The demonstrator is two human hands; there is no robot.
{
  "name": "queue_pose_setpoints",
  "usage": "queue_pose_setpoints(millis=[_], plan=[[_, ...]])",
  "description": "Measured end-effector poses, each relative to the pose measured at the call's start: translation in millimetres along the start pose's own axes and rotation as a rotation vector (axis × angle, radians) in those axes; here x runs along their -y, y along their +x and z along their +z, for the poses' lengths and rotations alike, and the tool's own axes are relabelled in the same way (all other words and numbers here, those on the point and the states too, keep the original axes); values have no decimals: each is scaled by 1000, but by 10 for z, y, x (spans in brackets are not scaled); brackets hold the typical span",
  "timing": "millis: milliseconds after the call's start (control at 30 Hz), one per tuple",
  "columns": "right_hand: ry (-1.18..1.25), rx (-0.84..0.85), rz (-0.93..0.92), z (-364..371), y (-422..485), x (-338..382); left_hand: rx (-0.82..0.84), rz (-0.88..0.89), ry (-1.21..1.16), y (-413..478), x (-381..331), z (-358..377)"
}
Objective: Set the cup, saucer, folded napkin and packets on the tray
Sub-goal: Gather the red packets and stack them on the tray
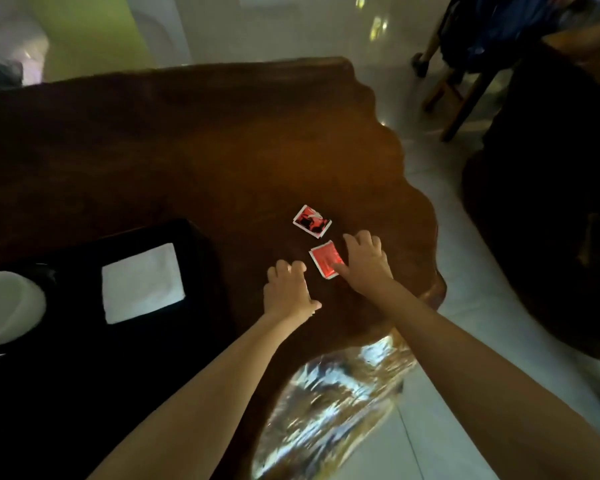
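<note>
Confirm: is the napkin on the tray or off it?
On. The folded white napkin lies flat on the black tray.

Judged a dining or sitting room, home or café undetermined. Noted: dark polished wooden bench with wavy edge, glossy pale tiled floor, wooden chair legs, green painted wall, black serving tray.

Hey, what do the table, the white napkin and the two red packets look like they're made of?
Table: likely polished wood; warm brown, glossy reflections.
Napkin: cloth or thick paper, matte white; blur leaves it open.
Far packet and near packet: likely foil or plastic film, printed red, pale sealed edges.
</note>
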State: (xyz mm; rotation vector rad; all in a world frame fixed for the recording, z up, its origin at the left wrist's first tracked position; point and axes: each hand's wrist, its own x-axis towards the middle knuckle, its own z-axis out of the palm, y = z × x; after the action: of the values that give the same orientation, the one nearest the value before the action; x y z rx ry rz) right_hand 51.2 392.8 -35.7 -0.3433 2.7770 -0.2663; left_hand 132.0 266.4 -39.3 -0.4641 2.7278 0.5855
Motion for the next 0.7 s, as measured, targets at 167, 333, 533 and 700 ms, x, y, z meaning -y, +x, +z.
queue_pose_setpoints(millis=[167,333,533,700], plan=[[209,80,-34,33,214,79,-66,-27,141,39,112,-24],[279,145,-46,43,315,73,-33,16,49,57,232,3],[472,36,-106,-172,479,79,27,-124,-525,57,402,-253],[438,-13,-131,-227,792,293,67,-225,-882,-50,493,-418]])
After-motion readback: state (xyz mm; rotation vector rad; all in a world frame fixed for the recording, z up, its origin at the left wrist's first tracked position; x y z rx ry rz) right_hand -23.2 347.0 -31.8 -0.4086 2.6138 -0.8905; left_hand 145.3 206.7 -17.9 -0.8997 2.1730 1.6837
